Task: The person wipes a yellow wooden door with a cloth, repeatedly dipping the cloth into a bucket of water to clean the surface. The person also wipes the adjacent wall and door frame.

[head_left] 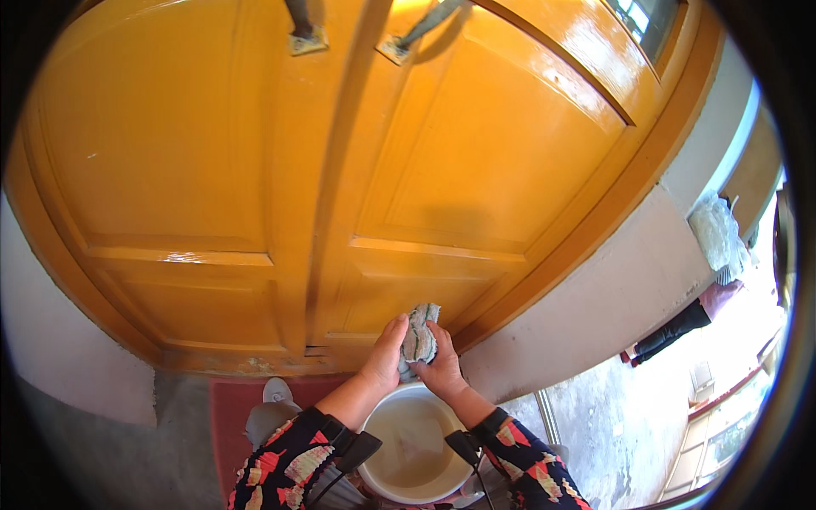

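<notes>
Between my two hands is a wet-looking grey-white cloth (420,334) with green stripes, bunched up. My left hand (387,353) grips it from the left, and my right hand (443,367) is closed around its lower right side. Right below them stands a white basin (367,476) holding cloudy, greyish-brown water. The cloth is above the basin's far rim, apart from the water. Just beyond my hands rises a glossy orange-yellow wooden double door (442,170) with raised panels.
Metal handles (308,41) are fixed high on the door. A red mat (225,416) lies on the concrete floor, with my shoe (277,390) on it. Pale walls flank the door. To the right are a metal pole (546,415), a plastic bag (716,231) and a person in dark trousers (671,333).
</notes>
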The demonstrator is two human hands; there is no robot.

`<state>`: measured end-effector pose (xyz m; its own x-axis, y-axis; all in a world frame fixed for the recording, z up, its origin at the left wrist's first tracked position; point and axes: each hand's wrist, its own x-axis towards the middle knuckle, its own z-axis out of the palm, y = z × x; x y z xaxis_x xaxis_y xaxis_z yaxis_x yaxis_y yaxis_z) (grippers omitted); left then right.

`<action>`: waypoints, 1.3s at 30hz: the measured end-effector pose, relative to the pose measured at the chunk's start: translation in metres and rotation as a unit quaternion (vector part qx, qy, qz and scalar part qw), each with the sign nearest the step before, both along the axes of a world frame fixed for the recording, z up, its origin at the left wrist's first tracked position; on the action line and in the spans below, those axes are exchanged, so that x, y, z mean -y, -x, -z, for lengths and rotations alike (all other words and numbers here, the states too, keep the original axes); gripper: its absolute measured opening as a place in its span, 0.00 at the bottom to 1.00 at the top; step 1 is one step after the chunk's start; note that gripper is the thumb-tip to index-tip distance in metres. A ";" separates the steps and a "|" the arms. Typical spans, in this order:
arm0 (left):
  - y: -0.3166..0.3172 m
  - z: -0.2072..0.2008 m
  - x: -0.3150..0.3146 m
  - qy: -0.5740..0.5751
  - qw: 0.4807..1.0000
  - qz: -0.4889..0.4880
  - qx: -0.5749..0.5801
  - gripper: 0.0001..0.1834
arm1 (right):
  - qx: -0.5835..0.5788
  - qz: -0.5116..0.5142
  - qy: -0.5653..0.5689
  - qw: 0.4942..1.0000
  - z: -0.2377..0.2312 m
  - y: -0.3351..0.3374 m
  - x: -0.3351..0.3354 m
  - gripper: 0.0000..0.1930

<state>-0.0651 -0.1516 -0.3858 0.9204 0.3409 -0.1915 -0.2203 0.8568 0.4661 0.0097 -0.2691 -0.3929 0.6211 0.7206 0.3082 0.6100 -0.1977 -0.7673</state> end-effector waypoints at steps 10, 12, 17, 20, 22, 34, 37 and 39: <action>0.013 -0.003 0.007 -0.330 0.926 0.029 -0.181 0.23 | -0.279 0.283 -0.374 0.838 0.015 -0.115 0.003 0.22; 0.016 -0.004 0.002 -0.325 0.924 0.053 -0.193 0.22 | -0.213 0.317 -0.381 0.842 0.015 -0.146 0.000 0.22; 0.023 -0.003 0.001 -0.303 0.932 0.057 -0.189 0.21 | -0.119 0.360 -0.355 0.855 0.045 -0.178 -0.013 0.29; 0.027 -0.001 0.004 -0.326 0.927 0.048 -0.181 0.20 | -0.015 0.424 -0.271 0.864 0.060 -0.165 -0.030 0.29; 0.031 0.001 0.006 -0.326 0.925 0.054 -0.187 0.20 | 0.106 0.426 -0.201 0.876 0.058 -0.147 -0.045 0.24; 0.037 0.004 0.001 -0.310 0.922 -0.042 -0.228 0.10 | 0.211 0.088 -0.094 0.969 0.014 -0.036 -0.123 0.24; 0.040 0.000 0.001 -0.294 0.934 0.032 -0.200 0.11 | 0.217 0.112 -0.152 0.958 0.023 -0.077 -0.099 0.20; 0.040 -0.002 0.001 -0.309 0.931 0.030 -0.194 0.10 | 0.215 0.247 -0.084 0.941 0.033 -0.108 -0.065 0.19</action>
